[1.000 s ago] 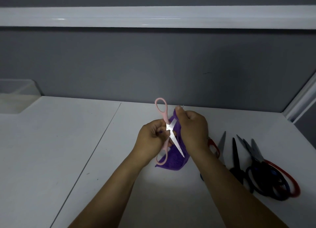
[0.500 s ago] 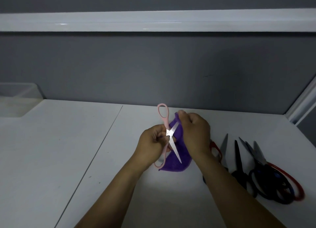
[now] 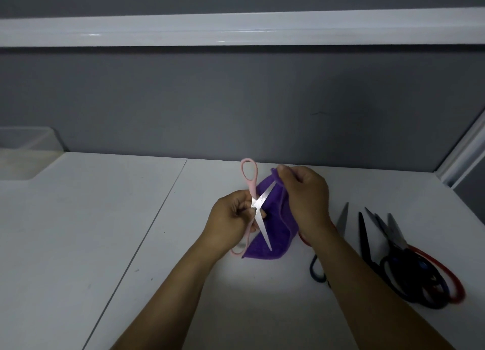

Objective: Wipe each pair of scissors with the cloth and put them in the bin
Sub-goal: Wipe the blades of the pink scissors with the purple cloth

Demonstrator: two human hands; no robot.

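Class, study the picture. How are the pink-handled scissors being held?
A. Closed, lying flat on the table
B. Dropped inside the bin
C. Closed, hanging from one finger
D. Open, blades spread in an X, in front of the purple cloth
D: the left hand grips the pink scissors near the pivot with the blades spread, and the right hand holds the purple cloth behind them.
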